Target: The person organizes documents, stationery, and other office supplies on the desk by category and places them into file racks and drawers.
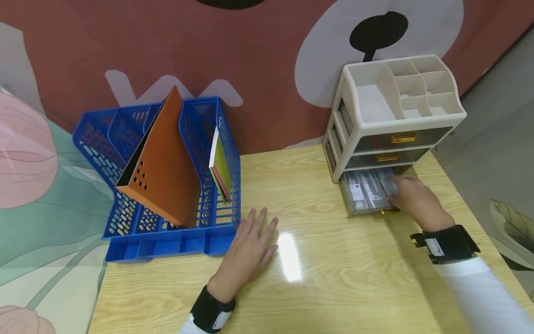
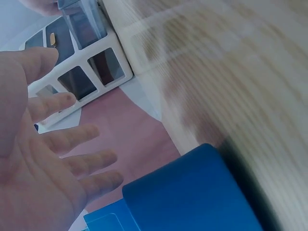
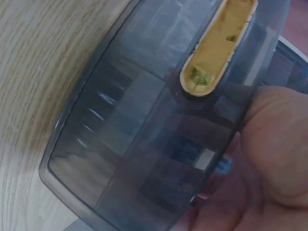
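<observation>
My right hand (image 1: 417, 204) reaches over the front of the pulled-out bottom drawer (image 1: 350, 199), its fingers down among the contents at the right end. Small clear packets with white labels (image 1: 358, 192) lie in this drawer. In the right wrist view the drawer's smoky see-through front with its gold handle (image 3: 211, 53) covers the fingertips, so I cannot tell whether they grip a packet. My left hand (image 1: 246, 250) is spread with fingers apart, close over the table beside the blue file rack (image 1: 167, 241); nothing is in it, as the left wrist view shows.
The white drawer unit (image 1: 354, 106) has two closed upper drawers and a sectioned top. An orange folder (image 1: 171, 171) leans in the blue rack, with thin notebooks (image 1: 221, 167) in its right slot. A patterned cloth (image 1: 267, 69) hangs behind the wooden table (image 1: 325, 278).
</observation>
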A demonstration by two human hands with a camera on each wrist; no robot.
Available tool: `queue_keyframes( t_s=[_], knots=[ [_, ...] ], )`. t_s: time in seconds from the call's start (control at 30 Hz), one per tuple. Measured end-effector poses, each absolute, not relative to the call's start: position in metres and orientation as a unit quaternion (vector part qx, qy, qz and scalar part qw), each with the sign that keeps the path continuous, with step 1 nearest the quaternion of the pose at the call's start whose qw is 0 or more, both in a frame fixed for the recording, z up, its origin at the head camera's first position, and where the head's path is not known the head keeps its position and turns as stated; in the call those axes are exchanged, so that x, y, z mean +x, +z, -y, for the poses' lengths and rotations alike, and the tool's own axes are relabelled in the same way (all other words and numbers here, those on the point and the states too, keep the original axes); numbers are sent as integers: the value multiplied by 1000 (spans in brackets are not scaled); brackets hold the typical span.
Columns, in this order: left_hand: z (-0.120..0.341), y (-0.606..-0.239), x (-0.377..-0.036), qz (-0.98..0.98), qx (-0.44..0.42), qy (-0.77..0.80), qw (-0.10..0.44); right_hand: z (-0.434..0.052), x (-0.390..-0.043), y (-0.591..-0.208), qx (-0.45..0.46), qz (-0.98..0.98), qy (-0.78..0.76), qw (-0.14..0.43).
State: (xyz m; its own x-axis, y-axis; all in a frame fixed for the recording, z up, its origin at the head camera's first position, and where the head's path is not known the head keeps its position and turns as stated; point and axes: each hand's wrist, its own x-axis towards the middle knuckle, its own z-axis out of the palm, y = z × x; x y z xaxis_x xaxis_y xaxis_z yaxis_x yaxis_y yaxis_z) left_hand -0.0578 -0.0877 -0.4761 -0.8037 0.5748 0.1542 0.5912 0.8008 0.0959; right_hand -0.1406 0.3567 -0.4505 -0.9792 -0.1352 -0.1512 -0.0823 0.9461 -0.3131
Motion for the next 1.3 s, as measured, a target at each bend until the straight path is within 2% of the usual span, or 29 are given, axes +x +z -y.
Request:
queue_keyframes(
  t_s=[0.27, 0.43, 0.53, 0.77, 0.87, 1.1, 1.3],
  knots=[
    [89, -475, -59, 950, -299, -72, 48, -356, -148, -453, -42, -978, -164, 125],
    [90, -478, -60, 948, -301, -78, 63, -353, -144, -450, -49, -980, -155, 111],
    [90, -480, -63, 948, -300, -84, 70, -349, -133, -446, -56, -985, -154, 52],
    [86, -482, -68, 949, -295, -92, 69, -342, -100, -432, -53, -976, -173, -125],
    [84, -483, -70, 950, -288, -97, 63, -342, -88, -430, -45, -969, -180, -160],
    [77, -486, -74, 954, -269, -122, 46, -349, -62, -436, 31, -973, -211, -88],
    [73, -485, -75, 954, -266, -126, 60, -353, -51, -456, 47, -969, -239, -40]
  ],
)
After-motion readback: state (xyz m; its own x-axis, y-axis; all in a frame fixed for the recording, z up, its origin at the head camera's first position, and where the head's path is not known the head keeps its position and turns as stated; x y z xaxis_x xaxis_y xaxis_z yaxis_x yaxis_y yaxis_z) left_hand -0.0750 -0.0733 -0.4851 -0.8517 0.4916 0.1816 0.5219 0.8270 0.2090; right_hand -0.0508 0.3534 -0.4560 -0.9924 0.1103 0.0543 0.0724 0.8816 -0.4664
